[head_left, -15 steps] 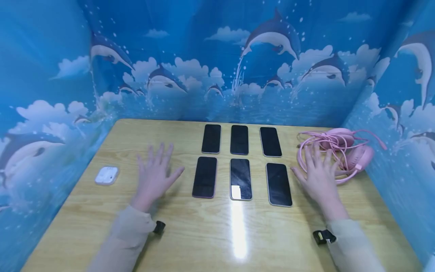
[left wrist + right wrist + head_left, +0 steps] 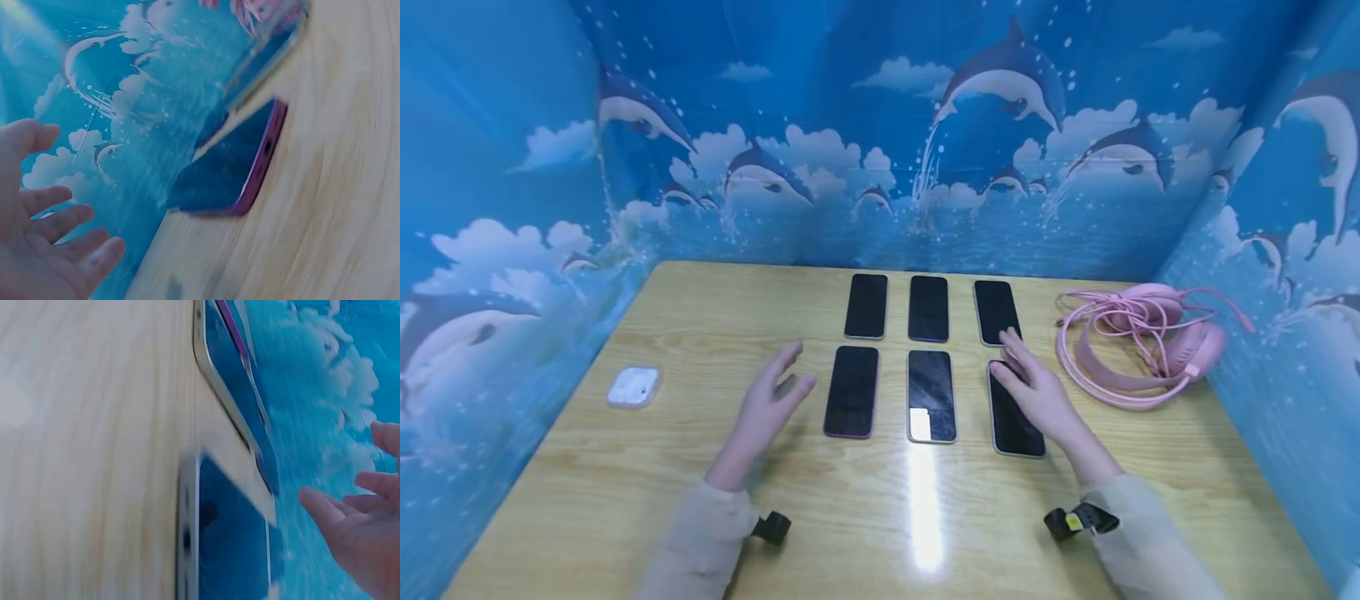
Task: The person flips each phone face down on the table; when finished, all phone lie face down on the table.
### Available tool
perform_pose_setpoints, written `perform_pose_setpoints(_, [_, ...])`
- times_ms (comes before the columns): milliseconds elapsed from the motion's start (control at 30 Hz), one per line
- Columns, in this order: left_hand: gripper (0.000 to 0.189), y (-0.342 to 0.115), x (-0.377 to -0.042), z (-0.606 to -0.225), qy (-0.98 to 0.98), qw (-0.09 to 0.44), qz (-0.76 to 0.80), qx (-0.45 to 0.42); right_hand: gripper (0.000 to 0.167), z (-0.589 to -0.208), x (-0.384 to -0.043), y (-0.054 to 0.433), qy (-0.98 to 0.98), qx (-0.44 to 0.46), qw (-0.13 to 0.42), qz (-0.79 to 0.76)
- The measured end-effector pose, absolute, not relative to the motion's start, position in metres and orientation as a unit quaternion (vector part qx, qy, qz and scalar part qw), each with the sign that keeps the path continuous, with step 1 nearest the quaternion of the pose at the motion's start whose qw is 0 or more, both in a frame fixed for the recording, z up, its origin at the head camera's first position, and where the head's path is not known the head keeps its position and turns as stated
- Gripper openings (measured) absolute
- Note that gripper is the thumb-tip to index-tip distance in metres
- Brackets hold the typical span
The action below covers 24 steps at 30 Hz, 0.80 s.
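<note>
Dark-screened smartphones lie face up in two rows of three. The near row has a purple-edged phone (image 2: 852,392), a middle phone (image 2: 931,383) reflecting light, and a silver-edged phone (image 2: 1017,425) on the right. Behind them lie the far left phone (image 2: 867,306), far middle phone (image 2: 928,308) and far right phone (image 2: 991,307). My left hand (image 2: 766,406) hovers left of the purple-edged phone, fingers relaxed and thumb apart, holding nothing. Over the near right phone is my right hand (image 2: 1037,393), its fingers loosely extended; the right wrist view shows the palm with nothing in it.
Pink headphones (image 2: 1197,346) with a coiled cable lie at the right of the wooden table (image 2: 820,517). A small white square case (image 2: 634,387) sits on the left. A blue dolphin-print curtain (image 2: 850,225) surrounds the table's back and sides.
Both hands have moved inward and turned from palm-down toward their sides. The right hand left the headphones and now is over the near right phone. The phones have stayed put.
</note>
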<state>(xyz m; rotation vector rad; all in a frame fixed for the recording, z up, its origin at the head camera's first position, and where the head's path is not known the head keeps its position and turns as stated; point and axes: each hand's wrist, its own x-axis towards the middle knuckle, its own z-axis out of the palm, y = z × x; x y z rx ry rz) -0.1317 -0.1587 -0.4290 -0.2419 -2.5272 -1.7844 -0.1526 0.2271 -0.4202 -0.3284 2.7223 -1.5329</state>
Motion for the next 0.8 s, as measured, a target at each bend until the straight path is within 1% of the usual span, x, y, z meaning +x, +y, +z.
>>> perform_pose_setpoints(200, [0.053, -0.147, -0.127, -0.438, -0.734, -0.012, -0.679, -0.021, 0.056, -0.425, -0.16, 0.191, 0.813, -0.116, 0.094, -0.563])
perform_pose_setpoints(333, [0.052, -0.141, -0.125, -0.445, -0.708, -0.038, -0.705, 0.019, 0.054, -0.423, -0.17, 0.164, 0.799, -0.141, 0.129, -0.569])
perform_pose_setpoints(467, [0.054, -0.137, -0.123, -0.452, -0.715, -0.036, -0.698, 0.021, 0.05, -0.425, -0.184, 0.14, 0.799, -0.165, 0.151, -0.558])
perform_pose_setpoints(633, [0.061, -0.134, -0.12, -0.46, -0.728, -0.044, -0.684, 0.021, 0.046, -0.43, -0.202, 0.116, 0.817, -0.185, 0.162, -0.522])
perform_pose_setpoints(800, [0.069, -0.13, -0.117, -0.467, -0.741, -0.046, -0.67, -0.008, 0.049, -0.435, -0.22, 0.1, 0.846, -0.214, 0.164, -0.461])
